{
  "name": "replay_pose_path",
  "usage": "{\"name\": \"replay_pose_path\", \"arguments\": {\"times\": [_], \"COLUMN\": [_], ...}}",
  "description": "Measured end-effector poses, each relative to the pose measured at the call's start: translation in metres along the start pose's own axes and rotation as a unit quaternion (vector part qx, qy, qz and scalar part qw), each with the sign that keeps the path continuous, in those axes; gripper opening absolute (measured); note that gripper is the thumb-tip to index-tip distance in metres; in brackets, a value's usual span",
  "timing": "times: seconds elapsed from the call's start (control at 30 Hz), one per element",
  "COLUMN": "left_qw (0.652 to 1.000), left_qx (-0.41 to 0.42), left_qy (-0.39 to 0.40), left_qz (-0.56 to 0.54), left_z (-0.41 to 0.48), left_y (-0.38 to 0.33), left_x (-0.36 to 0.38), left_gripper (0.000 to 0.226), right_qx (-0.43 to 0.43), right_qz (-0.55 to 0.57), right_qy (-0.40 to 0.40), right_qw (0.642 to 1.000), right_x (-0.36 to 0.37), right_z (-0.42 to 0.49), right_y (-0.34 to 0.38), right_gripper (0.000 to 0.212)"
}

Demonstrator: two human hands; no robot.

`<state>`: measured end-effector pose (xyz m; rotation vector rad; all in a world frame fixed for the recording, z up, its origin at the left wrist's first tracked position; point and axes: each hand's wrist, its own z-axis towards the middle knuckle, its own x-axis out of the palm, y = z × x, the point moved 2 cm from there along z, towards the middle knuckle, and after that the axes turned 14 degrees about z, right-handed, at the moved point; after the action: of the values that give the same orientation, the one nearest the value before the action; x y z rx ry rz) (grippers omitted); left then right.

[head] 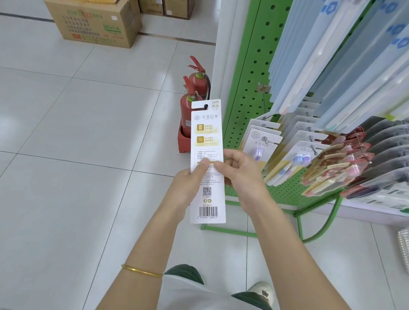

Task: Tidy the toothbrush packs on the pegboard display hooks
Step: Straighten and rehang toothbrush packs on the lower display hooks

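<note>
Cardboard box [93, 20] sits far left on floor. L hand [189, 182] grips toothbrush pack [207, 134], thumb on its printed back; pack's upright, mid-frame, off the hooks. R hand [244, 178] pinches pack's right edge. Green pegboard [252, 57] stands right, w/ hanging packs [262, 143] on hooks.

Two hands [187, 181] [243, 177], one toothbrush pack [207, 134], two fire extinguishers [200, 84] [186, 112]
</note>
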<state>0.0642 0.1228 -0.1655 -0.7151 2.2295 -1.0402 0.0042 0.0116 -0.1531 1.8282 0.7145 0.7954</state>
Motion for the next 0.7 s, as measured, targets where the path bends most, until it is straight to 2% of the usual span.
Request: {"name": "replay_pose_path", "arguments": {"times": [0.2, 0.33, 0.43, 0.53, 0.63, 0.7], "left_qw": [0.999, 0.984, 0.974, 0.98, 0.986, 0.988], "left_qx": [0.029, 0.079, 0.09, 0.111, 0.131, 0.125], "left_qy": [-0.028, -0.139, -0.2, -0.166, -0.1, -0.07], "left_qz": [0.014, 0.083, 0.061, 0.015, -0.029, -0.063], "left_z": [0.008, 0.018, 0.017, 0.015, 0.006, 0.005], "left_y": [-0.01, -0.024, -0.034, -0.046, -0.055, -0.056], "left_x": [-0.007, -0.016, -0.017, -0.009, -0.002, -0.002], "left_gripper": [0.045, 0.044, 0.031, 0.021, 0.006, 0.01], "right_qx": [0.019, 0.001, -0.05, -0.122, -0.206, -0.259], "right_qz": [0.02, 0.019, -0.046, -0.15, -0.263, -0.315], "right_qy": [0.043, 0.025, -0.014, -0.041, -0.066, -0.075], "right_qw": [0.999, 1.0, 0.998, 0.98, 0.94, 0.91], "right_x": [-0.007, -0.011, -0.012, -0.008, -0.007, -0.008], "right_z": [-0.008, -0.011, -0.011, -0.013, -0.016, -0.016], "right_y": [-0.003, -0.01, -0.013, -0.014, -0.016, -0.018], "right_gripper": [0.012, 0.012, 0.012, 0.011, 0.013, 0.014]}}
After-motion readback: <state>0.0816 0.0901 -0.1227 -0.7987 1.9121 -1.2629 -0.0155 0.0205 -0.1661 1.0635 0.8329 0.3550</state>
